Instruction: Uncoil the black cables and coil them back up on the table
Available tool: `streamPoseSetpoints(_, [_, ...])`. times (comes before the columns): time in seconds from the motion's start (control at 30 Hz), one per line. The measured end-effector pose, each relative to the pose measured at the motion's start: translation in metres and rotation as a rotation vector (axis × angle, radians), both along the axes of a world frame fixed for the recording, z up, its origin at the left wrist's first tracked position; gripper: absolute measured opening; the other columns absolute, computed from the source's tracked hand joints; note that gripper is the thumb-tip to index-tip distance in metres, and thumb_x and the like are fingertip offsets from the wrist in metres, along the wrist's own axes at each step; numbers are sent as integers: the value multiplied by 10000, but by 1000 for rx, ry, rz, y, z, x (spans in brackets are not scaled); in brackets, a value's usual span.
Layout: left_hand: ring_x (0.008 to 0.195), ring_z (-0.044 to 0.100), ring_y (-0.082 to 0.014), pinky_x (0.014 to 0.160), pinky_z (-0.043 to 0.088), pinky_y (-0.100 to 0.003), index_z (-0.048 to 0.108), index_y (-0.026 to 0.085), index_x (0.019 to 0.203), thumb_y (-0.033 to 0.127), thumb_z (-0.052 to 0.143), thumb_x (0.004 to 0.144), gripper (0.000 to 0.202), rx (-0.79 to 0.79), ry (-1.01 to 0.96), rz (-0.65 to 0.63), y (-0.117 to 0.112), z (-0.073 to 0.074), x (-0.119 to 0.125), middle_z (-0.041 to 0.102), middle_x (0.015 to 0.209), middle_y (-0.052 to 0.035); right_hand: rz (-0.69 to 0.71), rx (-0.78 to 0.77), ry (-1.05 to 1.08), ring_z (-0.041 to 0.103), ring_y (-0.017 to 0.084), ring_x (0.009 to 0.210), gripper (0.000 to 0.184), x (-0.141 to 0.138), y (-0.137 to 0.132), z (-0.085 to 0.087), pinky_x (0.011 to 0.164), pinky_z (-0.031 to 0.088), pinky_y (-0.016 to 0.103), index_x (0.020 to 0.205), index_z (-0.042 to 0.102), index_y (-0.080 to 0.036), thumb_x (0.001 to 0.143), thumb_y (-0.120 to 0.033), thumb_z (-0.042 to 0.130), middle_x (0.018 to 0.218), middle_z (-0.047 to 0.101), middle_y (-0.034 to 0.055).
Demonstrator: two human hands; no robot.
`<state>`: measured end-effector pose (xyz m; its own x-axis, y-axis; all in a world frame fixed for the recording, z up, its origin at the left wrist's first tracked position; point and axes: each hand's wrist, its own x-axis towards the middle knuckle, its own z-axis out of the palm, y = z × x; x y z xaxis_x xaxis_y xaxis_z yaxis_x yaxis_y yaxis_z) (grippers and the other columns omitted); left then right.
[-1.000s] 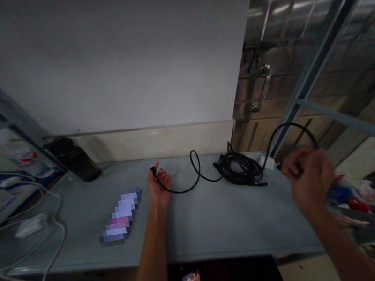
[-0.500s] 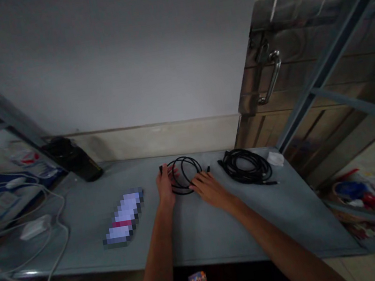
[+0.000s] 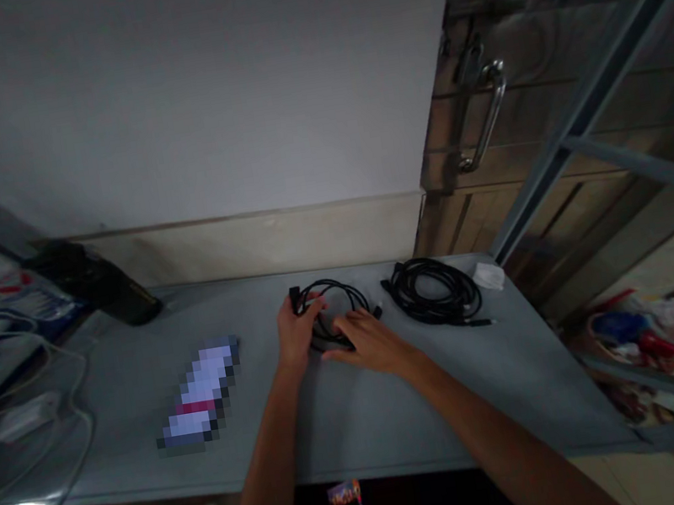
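Note:
A thin black cable lies coiled in small loops on the grey table. My left hand grips the left side of this coil, its plug end sticking up by my fingers. My right hand presses on the coil's near right side, fingers curled over the loops. To the right, apart from both hands, a second, thicker black cable coil rests on the table.
A blurred flat object lies left of my hands. A black device leans at the back left. White cables trail over the left edge. A small white object sits by the right coil. A metal door with handle stands right.
A second ago my right hand was raised at the right holding the cable's loose end. It came down to the coil, and both hands now hold the gathered loops closer together.

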<state>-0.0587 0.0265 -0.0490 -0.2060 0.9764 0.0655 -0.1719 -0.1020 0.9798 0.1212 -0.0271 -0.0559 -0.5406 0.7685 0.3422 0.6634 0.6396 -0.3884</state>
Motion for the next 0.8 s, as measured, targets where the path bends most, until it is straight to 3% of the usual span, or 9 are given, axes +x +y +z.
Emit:
streamPoseSetpoints(0.1, [676,715,-177,592,535,-262,757,178,1040,221,927,756,333,30,58,27,1,-3,-3,813,1030,-72,-2,10,36,677,309,1222,648,3,0,-4,1120,525,471,1257,685,-169,937,-719,809,1262,736,144])
streamPoseSetpoints(0.23, [692,697,-182,615,525,-265,734,196,1016,115,895,735,334,37,74,80,5,-7,-9,802,1021,-60,-30,79,14,626,318,1247,563,6,5,-9,1128,523,496,1159,754,-190,930,-698,830,1291,689,147])
streamPoseSetpoints(0.43, [941,737,-234,957,573,-329,732,237,1231,9,918,651,650,87,145,202,7,-10,-17,785,1020,-32,-23,73,-14,638,309,1222,531,13,7,-4,1135,476,508,1124,746,-194,937,-686,819,1195,729,110])
streamPoseSetpoints(0.63, [935,715,-258,970,550,-333,793,220,1063,12,865,710,416,113,119,222,8,-8,-27,780,934,-38,-67,67,13,663,315,1258,557,15,7,-6,1176,436,529,1188,744,-197,909,-662,868,1224,756,107])
streamPoseSetpoints(0.8, [984,735,-299,1028,549,-395,800,223,1072,43,895,692,432,94,228,295,11,-13,-34,784,937,-62,-40,66,36,655,309,1309,483,14,10,-9,1202,425,526,1241,764,-210,946,-572,884,1251,761,109])
